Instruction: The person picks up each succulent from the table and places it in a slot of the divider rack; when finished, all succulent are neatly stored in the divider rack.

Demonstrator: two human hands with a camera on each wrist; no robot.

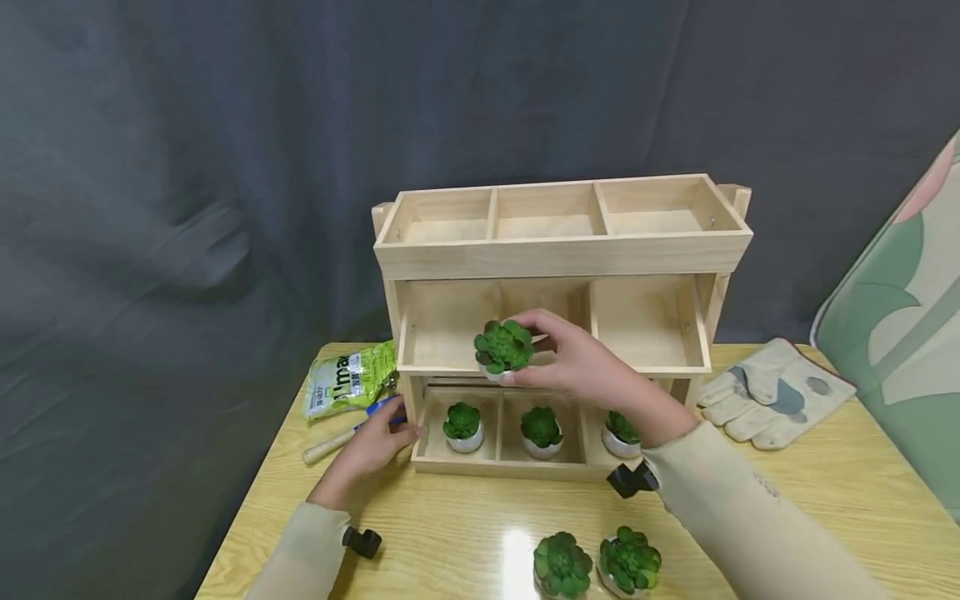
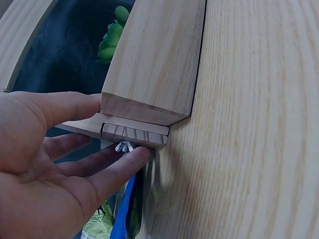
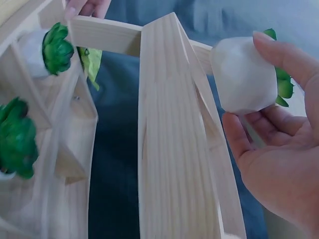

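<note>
My right hand (image 1: 570, 354) holds a small potted succulent (image 1: 503, 347) in front of the middle tier of a wooden shelf (image 1: 562, 257). In the right wrist view, thumb and fingers pinch its white pot (image 3: 242, 74). At the shelf's lower left corner is my left hand (image 1: 378, 442). The left wrist view has its thumb against the bottom tray's corner (image 2: 134, 107) and a fingertip at the frame's foot, by a wing nut (image 2: 124, 146). Three potted succulents stand in the bottom tray: left (image 1: 464, 427), middle (image 1: 542, 432) and right (image 1: 621, 434), the last partly behind my right arm.
Two more succulents (image 1: 562, 565) (image 1: 630, 561) stand on the table (image 1: 450, 533) near its front. Left of the shelf lie a green packet (image 1: 351, 382) and a tool with a pale handle (image 1: 327, 447). Work gloves (image 1: 776, 393) lie on the right.
</note>
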